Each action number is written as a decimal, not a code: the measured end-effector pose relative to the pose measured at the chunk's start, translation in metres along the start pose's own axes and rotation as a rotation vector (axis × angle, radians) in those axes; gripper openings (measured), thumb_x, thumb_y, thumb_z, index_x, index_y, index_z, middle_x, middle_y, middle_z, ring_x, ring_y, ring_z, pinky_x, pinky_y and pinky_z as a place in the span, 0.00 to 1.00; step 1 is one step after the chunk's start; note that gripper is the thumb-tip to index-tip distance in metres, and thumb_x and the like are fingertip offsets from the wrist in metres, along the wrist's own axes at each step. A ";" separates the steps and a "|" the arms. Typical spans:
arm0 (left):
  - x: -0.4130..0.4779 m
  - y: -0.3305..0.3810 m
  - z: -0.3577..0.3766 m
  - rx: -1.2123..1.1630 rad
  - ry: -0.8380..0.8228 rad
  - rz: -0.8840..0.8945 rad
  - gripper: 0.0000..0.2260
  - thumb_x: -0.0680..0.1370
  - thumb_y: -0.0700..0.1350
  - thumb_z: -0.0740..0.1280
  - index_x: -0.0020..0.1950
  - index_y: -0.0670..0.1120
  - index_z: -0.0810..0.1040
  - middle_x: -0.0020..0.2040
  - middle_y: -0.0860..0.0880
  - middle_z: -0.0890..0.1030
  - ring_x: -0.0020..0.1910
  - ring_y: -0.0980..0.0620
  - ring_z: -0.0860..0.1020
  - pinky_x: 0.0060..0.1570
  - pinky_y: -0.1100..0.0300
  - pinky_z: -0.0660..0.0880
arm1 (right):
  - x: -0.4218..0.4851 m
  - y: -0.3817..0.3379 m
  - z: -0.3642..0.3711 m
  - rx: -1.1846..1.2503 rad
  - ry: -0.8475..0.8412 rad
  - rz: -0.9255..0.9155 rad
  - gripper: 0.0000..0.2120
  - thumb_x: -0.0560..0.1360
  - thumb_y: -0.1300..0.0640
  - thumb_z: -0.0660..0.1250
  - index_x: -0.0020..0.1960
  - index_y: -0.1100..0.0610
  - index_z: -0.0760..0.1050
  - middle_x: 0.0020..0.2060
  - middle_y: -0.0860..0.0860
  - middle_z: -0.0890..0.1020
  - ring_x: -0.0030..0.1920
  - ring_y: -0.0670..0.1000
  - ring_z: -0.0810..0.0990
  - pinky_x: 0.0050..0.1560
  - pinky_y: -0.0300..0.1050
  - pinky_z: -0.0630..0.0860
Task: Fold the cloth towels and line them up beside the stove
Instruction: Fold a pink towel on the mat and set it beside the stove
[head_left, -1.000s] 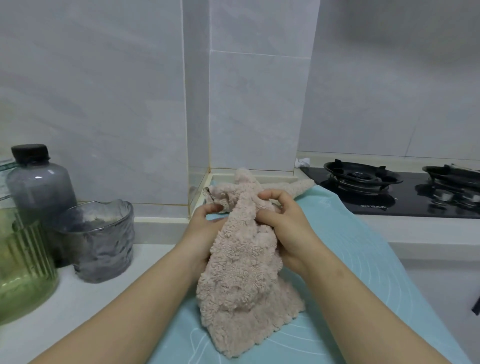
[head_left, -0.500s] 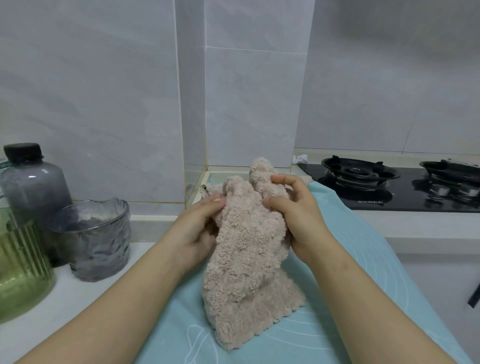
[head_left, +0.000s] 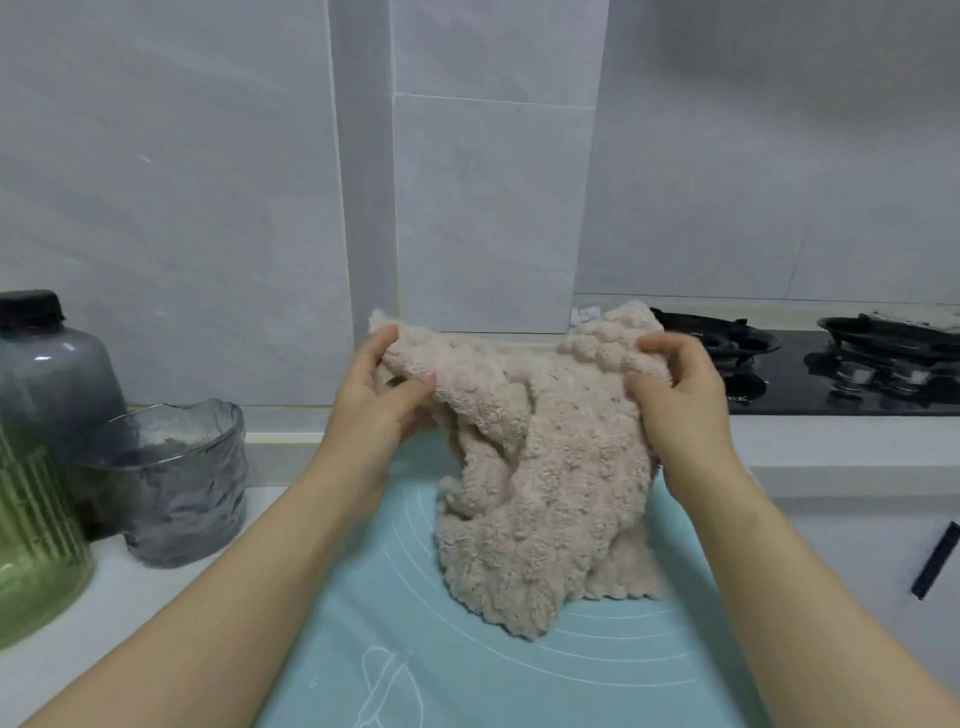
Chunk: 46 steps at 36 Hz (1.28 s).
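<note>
Head view: fluffy beige cloth towel (head_left: 545, 478) hangs; lower edge on light-blue silicone mat (head_left: 395, 623);
Left hand (head_left: 379, 410): pinches upper left corner;
Right hand (head_left: 675, 410): pinches upper right corner, near black gas stove (head_left: 784, 387)

White countertop (head_left: 171, 613) with a teal silicone mat (head_left: 467, 670) spread flat down the middle. Over on the left: green ribbed jar (head_left: 31, 551), smoky bottle (head_left: 52, 374) with a black cap behind it, grey textured glass (head_left: 176, 483) just beside both. Black gas stove (head_left: 810, 384) at far right. Beige towel (head_left: 545, 493), bottom edge resting on the mat.
</note>
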<state>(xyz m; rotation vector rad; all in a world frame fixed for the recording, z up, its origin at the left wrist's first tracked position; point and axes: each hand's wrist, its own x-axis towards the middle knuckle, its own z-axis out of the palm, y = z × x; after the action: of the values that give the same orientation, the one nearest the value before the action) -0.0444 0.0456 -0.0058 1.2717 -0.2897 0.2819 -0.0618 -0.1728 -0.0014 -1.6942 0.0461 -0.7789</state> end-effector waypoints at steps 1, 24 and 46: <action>0.001 -0.007 -0.001 0.046 -0.027 -0.017 0.24 0.76 0.37 0.66 0.65 0.57 0.64 0.45 0.61 0.79 0.41 0.60 0.79 0.46 0.62 0.77 | 0.000 0.008 -0.002 -0.047 -0.007 0.027 0.16 0.73 0.65 0.61 0.47 0.43 0.71 0.49 0.51 0.78 0.35 0.45 0.69 0.35 0.41 0.65; -0.019 -0.022 -0.010 0.966 0.007 -0.057 0.08 0.75 0.43 0.67 0.45 0.46 0.67 0.49 0.45 0.70 0.46 0.48 0.70 0.41 0.58 0.65 | -0.030 0.011 -0.018 -0.623 -0.093 0.173 0.04 0.74 0.59 0.59 0.48 0.54 0.68 0.52 0.53 0.72 0.51 0.57 0.73 0.52 0.51 0.71; -0.088 -0.004 0.002 1.368 -0.562 0.046 0.10 0.78 0.52 0.63 0.55 0.50 0.71 0.54 0.51 0.77 0.53 0.51 0.75 0.50 0.59 0.70 | -0.104 0.009 -0.044 -0.826 -0.435 -0.150 0.05 0.76 0.54 0.61 0.43 0.54 0.72 0.34 0.46 0.73 0.45 0.52 0.73 0.44 0.44 0.65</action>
<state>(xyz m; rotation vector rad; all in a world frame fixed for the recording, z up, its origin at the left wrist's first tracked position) -0.1251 0.0385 -0.0414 2.7072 -0.6550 0.1303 -0.1611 -0.1686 -0.0551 -2.6503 -0.0731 -0.4997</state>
